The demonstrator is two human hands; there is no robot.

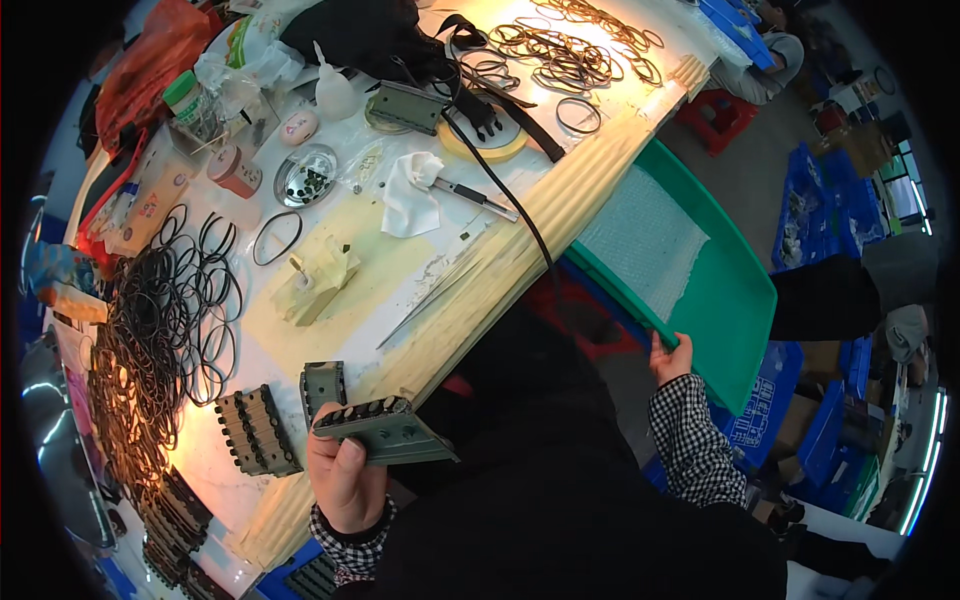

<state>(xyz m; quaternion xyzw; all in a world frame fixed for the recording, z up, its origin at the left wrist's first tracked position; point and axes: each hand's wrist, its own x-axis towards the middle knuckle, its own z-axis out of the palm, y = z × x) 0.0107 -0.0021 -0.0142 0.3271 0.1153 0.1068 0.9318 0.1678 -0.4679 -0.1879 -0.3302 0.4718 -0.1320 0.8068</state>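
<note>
One dark green piece (pixel 400 440) with a row of rounded knobs along its upper edge is grasped in the left grip (pixel 345 478), the thumb pressed on its flat face; it is held at the near edge of the counter (pixel 590 203). The right grip (pixel 673 358) is clenched on the rim of a green tray (pixel 735 330), which is tilted beside the counter and has a pale, textured sheet (pixel 645 235) lying in it. Just beyond the held piece stands a small dark green block (pixel 322 385), and to its left sits a set of ribbed pieces (pixel 258 430) side by side. A large tangle of black bands (pixel 150 330) spreads over the left part of the counter, with one loose loop (pixel 277 238) near it. Farther back lie a crumpled white cloth (pixel 408 198), a cutter knife (pixel 470 195) touching it, and a round metal dish (pixel 333 160) with small dark bits inside. A second heap of bands (pixel 560 55) lies under bright light at the far end. Beyond the counter are a red stool (pixel 718 118) and a seated person (pixel 788 55).
</note>
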